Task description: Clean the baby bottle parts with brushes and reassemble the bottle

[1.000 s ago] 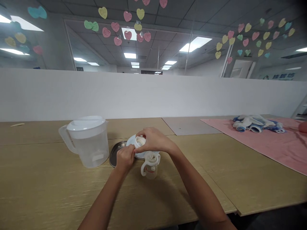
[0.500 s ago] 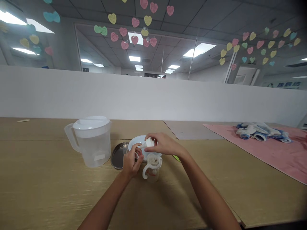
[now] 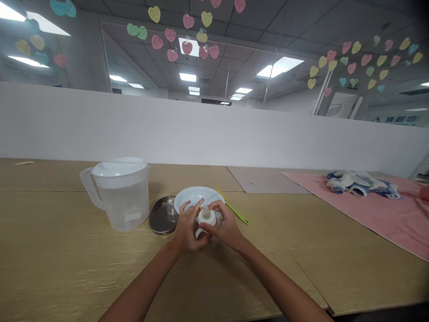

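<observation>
In the middle of the table stands a baby bottle [image 3: 200, 233], mostly hidden between my hands, with part of its white handle showing. A white collar with a clear teat [image 3: 207, 215] sits on its top. My right hand [image 3: 226, 226] grips the collar between thumb and fingers. My left hand [image 3: 183, 229] curls around the bottle's left side, thumb in front near the handle. Right behind the hands is a white bowl [image 3: 189, 193]. To its left lies a round metal tray [image 3: 157, 219] holding a small clear cup-like piece [image 3: 171, 211].
A lidded clear pitcher [image 3: 122, 201] stands at the left. A green-handled tool [image 3: 238, 215] with a yellow end lies right of the bowl. On the right, a pink cloth [image 3: 362, 214] carries several white and blue pieces [image 3: 358, 184]. A white partition [image 3: 214, 134] runs behind the table.
My right hand has brought the teat and collar from above the bowl down onto the bottle's top. My left hand has moved to the bottle's side. The view has shifted slightly.
</observation>
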{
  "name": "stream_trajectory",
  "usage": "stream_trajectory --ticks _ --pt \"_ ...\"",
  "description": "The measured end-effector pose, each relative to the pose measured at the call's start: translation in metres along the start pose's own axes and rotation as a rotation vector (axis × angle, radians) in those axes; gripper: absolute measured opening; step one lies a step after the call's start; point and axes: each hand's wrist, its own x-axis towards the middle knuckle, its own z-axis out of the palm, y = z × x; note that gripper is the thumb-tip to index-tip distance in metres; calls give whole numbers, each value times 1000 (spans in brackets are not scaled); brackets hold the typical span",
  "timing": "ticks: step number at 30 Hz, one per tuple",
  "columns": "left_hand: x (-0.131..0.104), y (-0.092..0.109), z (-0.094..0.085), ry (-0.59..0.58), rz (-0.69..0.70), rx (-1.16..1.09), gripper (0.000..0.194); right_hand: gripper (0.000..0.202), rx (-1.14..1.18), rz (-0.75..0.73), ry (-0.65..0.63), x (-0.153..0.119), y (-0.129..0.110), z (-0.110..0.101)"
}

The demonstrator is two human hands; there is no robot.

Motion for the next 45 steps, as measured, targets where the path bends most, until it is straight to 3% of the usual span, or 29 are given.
stream_trajectory --ticks 7,14,18,24,29,32,35,39,45 --pt "0 5 -1 -14 9 12 80 26 -56 -104 96 -6 21 0" --pt "-2 2 3 102 94 54 47 27 -127 -182 104 -11 30 -1" --pt "-1 4 2 88 67 45 37 22 -106 -243 132 -12 33 -3" --pt "2 7 -1 43 47 57 46 9 -218 -385 339 -14 25 -1" --pt "2 6 1 82 55 76 54 6 -360 -524 413 -16 19 -1" --pt "1 5 1 134 72 65 47 5 -428 -625 407 -18 15 0" --pt "1 4 0 78 51 36 41 4 -487 -715 363 -20 11 4" --pt "0 1 -1 -25 55 2 49 10 -538 -780 261 -22 8 9" --pt "-3 -2 3 39 52 -11 56 18 -526 -836 260 -24 9 11"
